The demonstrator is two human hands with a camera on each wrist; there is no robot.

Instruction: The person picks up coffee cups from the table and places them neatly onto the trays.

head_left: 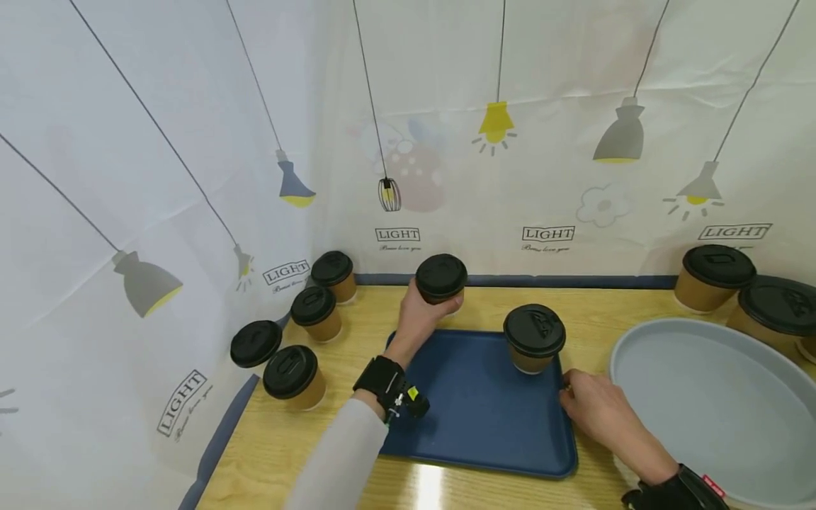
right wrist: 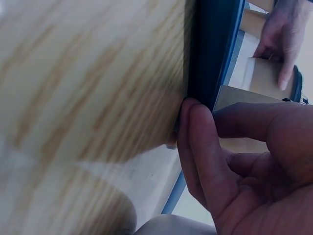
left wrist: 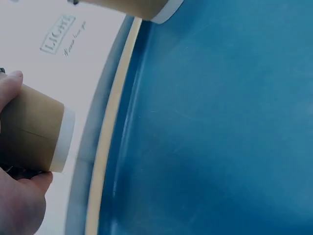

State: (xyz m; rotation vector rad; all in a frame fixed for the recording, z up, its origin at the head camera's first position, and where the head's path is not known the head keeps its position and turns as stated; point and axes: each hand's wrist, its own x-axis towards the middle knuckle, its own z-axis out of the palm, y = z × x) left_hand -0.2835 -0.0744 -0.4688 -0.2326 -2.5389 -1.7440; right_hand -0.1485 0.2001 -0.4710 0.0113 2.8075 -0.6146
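Observation:
My left hand (head_left: 421, 315) grips a brown paper coffee cup (head_left: 441, 275) with a black lid, held over the far left part of a dark blue tray (head_left: 478, 425). In the left wrist view, thumb and fingers wrap that cup's brown sleeve, and its white base shows. A second lidded coffee cup (head_left: 534, 343) stands upright on the tray's right far corner. At the tray's right side, my right hand (head_left: 596, 411) has its fingers curled and pinches the rim, seen close up in the right wrist view.
Several lidded cups (head_left: 312, 312) stand along the left by the curtain. A round grey tray (head_left: 714, 397) lies on the right, with more lidded cups (head_left: 714, 276) behind it. A white printed curtain (head_left: 548, 177) hangs along the table's back and left edges.

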